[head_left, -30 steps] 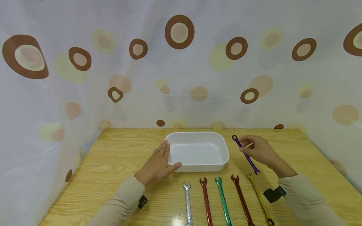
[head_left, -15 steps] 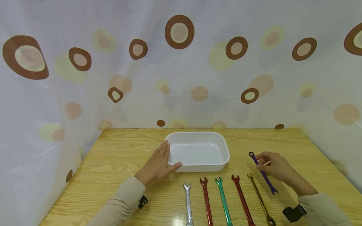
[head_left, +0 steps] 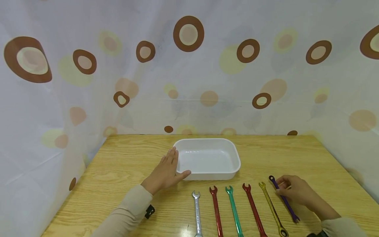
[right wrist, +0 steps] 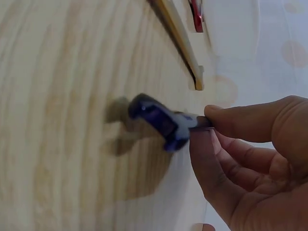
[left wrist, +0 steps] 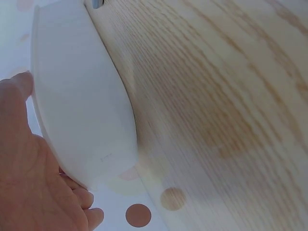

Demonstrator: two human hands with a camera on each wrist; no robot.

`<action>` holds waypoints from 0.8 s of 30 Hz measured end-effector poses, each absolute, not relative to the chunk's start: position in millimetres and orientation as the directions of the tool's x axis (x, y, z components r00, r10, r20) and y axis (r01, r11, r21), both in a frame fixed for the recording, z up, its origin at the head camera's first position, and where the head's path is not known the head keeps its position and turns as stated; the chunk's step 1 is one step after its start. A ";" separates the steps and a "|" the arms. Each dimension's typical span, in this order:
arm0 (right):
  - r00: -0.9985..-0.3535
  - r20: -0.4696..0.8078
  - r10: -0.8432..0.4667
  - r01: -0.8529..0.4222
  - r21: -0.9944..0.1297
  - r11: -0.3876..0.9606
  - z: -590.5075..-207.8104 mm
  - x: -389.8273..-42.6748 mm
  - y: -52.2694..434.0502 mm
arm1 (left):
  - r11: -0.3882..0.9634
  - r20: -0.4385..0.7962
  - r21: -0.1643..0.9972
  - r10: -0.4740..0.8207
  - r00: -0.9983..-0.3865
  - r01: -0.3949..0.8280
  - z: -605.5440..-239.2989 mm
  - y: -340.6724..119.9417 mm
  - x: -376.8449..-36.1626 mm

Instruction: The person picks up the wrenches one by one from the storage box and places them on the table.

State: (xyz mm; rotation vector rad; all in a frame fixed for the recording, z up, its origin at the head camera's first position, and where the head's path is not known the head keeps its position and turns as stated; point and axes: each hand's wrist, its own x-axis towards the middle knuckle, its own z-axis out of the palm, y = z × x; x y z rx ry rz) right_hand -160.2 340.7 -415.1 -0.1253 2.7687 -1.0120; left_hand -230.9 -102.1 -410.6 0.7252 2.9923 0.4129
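Note:
My right hand (head_left: 293, 190) pinches a purple wrench (head_left: 283, 198) near its ring end, low over the table at the right end of a row of wrenches. In the right wrist view the thumb and fingers (right wrist: 226, 144) grip the purple wrench (right wrist: 161, 121) just above the wood, next to the gold wrench (right wrist: 180, 41). My left hand (head_left: 165, 171) rests flat against the left side of a white tray (head_left: 236, 157), fingers straight. In the left wrist view the palm (left wrist: 29, 178) lies on the tray wall (left wrist: 82, 101).
Silver (head_left: 196, 214), red (head_left: 216, 212), green (head_left: 234, 212), dark red (head_left: 254, 210) and gold (head_left: 272, 210) wrenches lie side by side on the wooden table (head_left: 124, 158) in front of the tray. A spotted curtain (head_left: 189, 65) closes off the back and sides.
My right hand has carried the purple wrench from beside the tray toward me and down, to the right end of the wrench row. The left hand has stayed on the tray.

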 end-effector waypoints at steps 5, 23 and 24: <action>-0.982 -0.142 -0.128 -0.017 -0.603 0.798 -418.8 -158.5 340.9 | 0.857 0.027 0.263 0.453 -0.891 0.444 -410.6 -102.1 -230.6; -0.987 -0.120 -0.110 -0.050 -0.418 0.907 -418.1 -160.3 335.2 | 0.854 0.028 0.271 0.454 -0.891 0.444 -411.7 -102.4 -229.7; -0.986 -0.127 -0.104 -0.041 -0.421 0.906 -417.7 -160.3 334.6 | 0.854 0.031 0.269 0.454 -0.890 0.445 -411.8 -102.3 -229.9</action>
